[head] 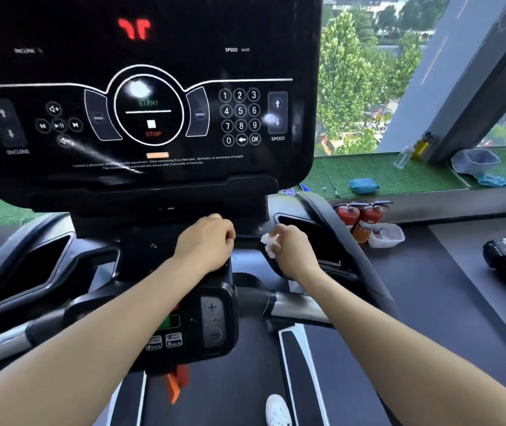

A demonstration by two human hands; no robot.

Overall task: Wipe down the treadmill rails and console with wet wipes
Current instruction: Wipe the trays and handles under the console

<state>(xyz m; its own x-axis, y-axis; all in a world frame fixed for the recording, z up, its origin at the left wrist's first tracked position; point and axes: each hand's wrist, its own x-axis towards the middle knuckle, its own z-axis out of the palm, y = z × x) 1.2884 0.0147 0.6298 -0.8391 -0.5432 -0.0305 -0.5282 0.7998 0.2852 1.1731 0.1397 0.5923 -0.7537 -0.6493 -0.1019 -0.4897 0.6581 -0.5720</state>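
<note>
Daylight comes through the tall window beyond the treadmill, trees outside and a strip of green turf (377, 176) along the sill; from where I stand the work is at the base of the console.

Her right hand (291, 247) pinches a crumpled white wet wipe (269, 243) between thumb and curled fingers, pressing it against the dark moulding just beside the right-hand tray pocket (307, 229); the left hand (207, 239) has its fingers curled under, knuckles up, resting on the centre column below the screen; whether it grips an edge there or merely leans I cannot tell, though no wipe shows in it.

Outward from the hands: the lower control pod (202, 321) sits under the left forearm, the chromed handrail (294, 305) runs off beneath the right; above, the big console panel (141, 118) carries pale smears across its lower left, which I judge to be either damp streaks from a pass or dirt not yet cleared; I cannot say which.

On the turf lies a blue pack of wipes (363, 185), well apart from the hands; two red fire extinguishers (359, 219) stand below it.

By my reckoning the task is mid-course: the console's underside is in hand, while the rails, the left pocket and perhaps the panel face remain.
</note>
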